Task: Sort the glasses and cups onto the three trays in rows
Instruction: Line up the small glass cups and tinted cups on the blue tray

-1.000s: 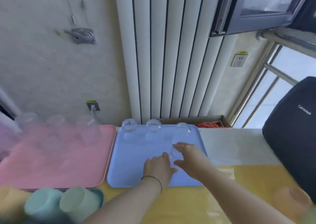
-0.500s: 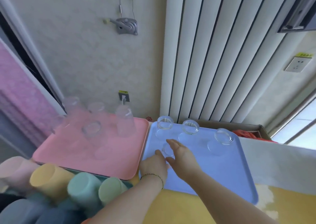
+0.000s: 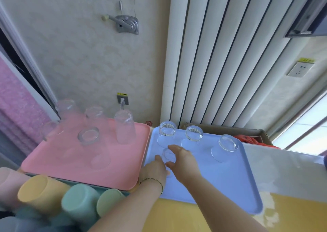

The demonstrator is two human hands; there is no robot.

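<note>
A blue tray (image 3: 230,182) holds three upturned short glasses in its back row, the left one (image 3: 167,129), the middle one (image 3: 193,133) and the right one (image 3: 227,143). A fourth small glass (image 3: 169,154) stands in front of the left one. My right hand (image 3: 184,161) curls round that glass from the right. My left hand (image 3: 155,169) touches it from the left, thumb raised. The pink tray (image 3: 53,162) to the left carries several tall clear glasses (image 3: 124,125). Upturned plastic cups, yellow (image 3: 40,191) and green (image 3: 79,201), crowd the near left.
A white radiator (image 3: 212,54) rises behind the blue tray. A cardboard box (image 3: 247,132) with something red sits behind the tray's right end. Yellow tabletop (image 3: 177,217) shows in front. A pink curtain (image 3: 16,111) hangs at far left.
The view swung left, bringing the pink tray and plastic cups into sight. Both hands carried the small glass from the blue tray's right side to in front of the left back glass.
</note>
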